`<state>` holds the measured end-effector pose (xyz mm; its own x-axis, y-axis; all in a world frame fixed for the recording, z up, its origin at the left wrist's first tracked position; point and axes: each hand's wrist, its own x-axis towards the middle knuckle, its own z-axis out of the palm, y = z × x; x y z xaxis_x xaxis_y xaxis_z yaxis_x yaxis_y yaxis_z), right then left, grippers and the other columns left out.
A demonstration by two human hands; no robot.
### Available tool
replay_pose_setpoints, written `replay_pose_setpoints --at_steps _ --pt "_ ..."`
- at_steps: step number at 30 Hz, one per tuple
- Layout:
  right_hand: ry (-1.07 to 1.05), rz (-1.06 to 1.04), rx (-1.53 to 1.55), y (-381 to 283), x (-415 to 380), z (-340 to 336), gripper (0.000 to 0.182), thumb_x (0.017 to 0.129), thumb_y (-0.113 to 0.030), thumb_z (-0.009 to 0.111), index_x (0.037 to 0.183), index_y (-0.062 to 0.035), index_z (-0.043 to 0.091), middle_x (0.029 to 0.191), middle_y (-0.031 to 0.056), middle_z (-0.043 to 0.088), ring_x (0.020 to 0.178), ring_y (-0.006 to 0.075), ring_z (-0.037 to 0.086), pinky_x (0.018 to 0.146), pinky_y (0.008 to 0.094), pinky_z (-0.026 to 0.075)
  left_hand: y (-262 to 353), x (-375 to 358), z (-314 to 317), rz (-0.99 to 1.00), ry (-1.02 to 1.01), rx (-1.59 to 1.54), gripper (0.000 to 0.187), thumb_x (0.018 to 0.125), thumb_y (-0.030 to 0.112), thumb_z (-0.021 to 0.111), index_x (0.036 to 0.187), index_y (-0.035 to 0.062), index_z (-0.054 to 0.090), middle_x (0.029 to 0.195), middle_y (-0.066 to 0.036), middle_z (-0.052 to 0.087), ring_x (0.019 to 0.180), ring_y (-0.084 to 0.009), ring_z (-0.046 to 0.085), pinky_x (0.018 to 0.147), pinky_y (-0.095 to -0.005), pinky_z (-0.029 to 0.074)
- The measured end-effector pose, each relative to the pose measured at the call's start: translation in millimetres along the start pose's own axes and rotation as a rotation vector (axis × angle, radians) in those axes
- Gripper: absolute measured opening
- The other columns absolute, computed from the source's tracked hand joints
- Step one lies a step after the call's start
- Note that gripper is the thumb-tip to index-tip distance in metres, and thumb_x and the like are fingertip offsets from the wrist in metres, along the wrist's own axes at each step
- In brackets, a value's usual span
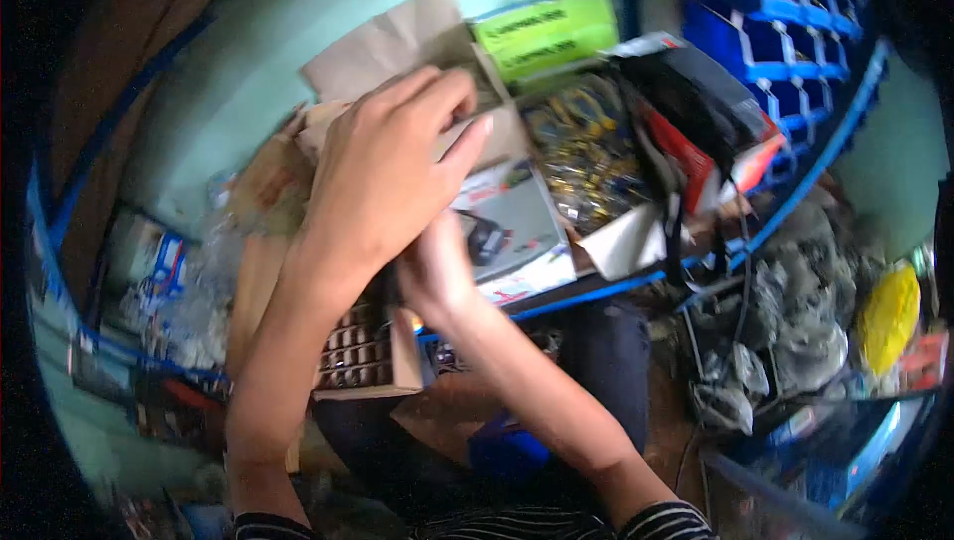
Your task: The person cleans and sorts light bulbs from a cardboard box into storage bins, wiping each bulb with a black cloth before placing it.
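Observation:
My left hand (390,157) reaches over an open cardboard box, its fingers loosely bent and the thumb standing apart from them. I see nothing held in it. Below its wrist is my right hand (435,267), blurred, with its fingers hidden behind the left arm. Close to both hands lies a grey printed box (532,217) with a dark device pictured on it. A brown paper or cardboard flap (383,38) rises behind the left hand. Under the forearms stands a divided carton (405,381) with rows of small dark pieces in its cells.
Small brass-coloured parts (586,157) fill a box on the right, beside a black and red box (711,118). A lime-green box (547,35) stands behind. Blue bins (785,33) hang at upper right. Plastic bags (795,292) and a yellow bag (887,316) lie lower right; clear plastic (194,302) lies left.

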<state>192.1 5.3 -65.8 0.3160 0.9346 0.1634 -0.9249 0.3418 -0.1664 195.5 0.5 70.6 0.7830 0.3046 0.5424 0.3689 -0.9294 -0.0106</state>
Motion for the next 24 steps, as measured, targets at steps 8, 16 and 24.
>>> replay_pose_setpoints --at_steps 8,16,24 --pt "-0.092 0.038 0.132 1.7 -16.9 39.8 0.029 0.103 -0.029 0.047 0.119 -0.0081 0.060 0.121 0.0038 0.062 0.117 0.0164 0.054 0.107 0.0321 0.035 -67.5 -71.7 -28.0 -0.351 0.036 -0.110 0.024 0.088 0.016 0.071 0.102 -0.0003 0.061 0.079 -0.010 0.065 0.068 -0.0178 0.061 0.066 -0.0331 0.050" --pt "-0.028 -0.372 -0.973 9.9 -11.0 36.7 0.022 0.094 -0.007 0.060 0.113 0.0025 0.064 0.124 0.0129 0.058 0.098 0.0197 0.058 0.091 0.0306 0.045 -55.9 -85.5 -71.7 -0.210 0.095 -0.311 0.014 0.095 0.010 0.061 0.102 -0.0008 0.067 0.094 -0.013 0.068 0.087 -0.0245 0.066 0.080 -0.0321 0.050" --pt "-0.089 -0.536 -1.224 -6.2 -12.8 31.8 0.020 0.086 -0.007 0.063 0.104 0.0019 0.063 0.099 0.0153 0.058 0.092 0.0278 0.056 0.083 0.0352 0.045 -12.9 -91.3 -55.4 -0.032 -0.192 -0.335 0.019 0.081 -0.004 0.060 0.100 -0.0031 0.061 0.099 -0.016 0.057 0.088 -0.0342 0.063 0.078 -0.0419 0.051"
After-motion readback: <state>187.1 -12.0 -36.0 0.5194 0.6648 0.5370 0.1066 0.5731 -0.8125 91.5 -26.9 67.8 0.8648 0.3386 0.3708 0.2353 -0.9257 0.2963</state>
